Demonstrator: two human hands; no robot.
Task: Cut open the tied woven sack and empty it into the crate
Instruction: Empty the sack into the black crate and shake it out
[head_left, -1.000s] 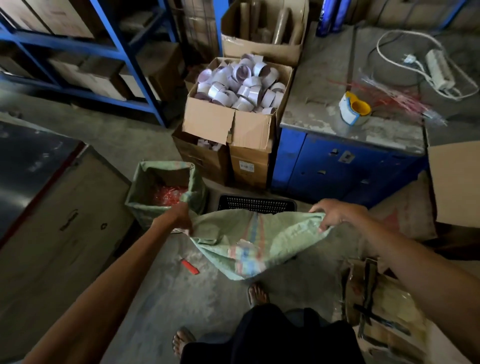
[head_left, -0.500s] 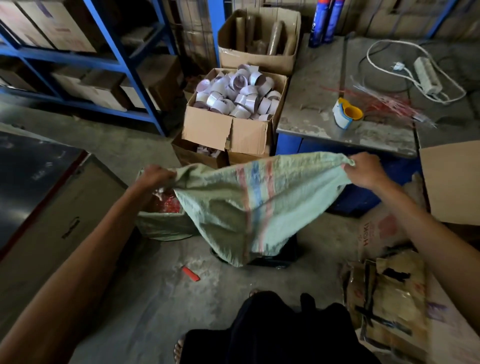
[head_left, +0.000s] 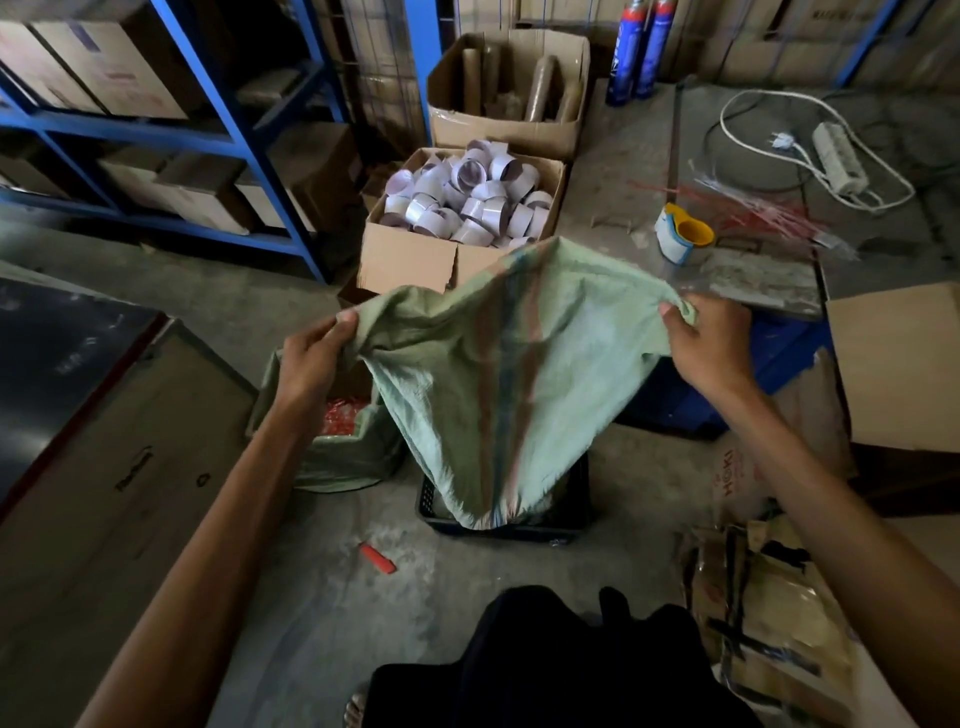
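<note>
A pale green woven sack (head_left: 509, 374) with red and blue stripes hangs upside down, limp and flat, between my hands. My left hand (head_left: 311, 358) grips its upper left corner and my right hand (head_left: 711, 343) grips its upper right corner. The sack's lower end dips into a black plastic crate (head_left: 566, 525) on the floor, hiding most of the crate's inside. A red cutter (head_left: 378, 558) lies on the concrete floor just left of the crate.
A second green sack (head_left: 337, 457) with red items stands open left of the crate. A carton of tape rolls (head_left: 467, 208) sits behind. A blue workbench (head_left: 727, 182) at right carries a tape dispenser (head_left: 680, 236) and a power strip. Blue shelving stands far left.
Both hands have raised the sack from low over the crate to chest height. Its top edge has billowed upward and its lower end now hangs into the crate.
</note>
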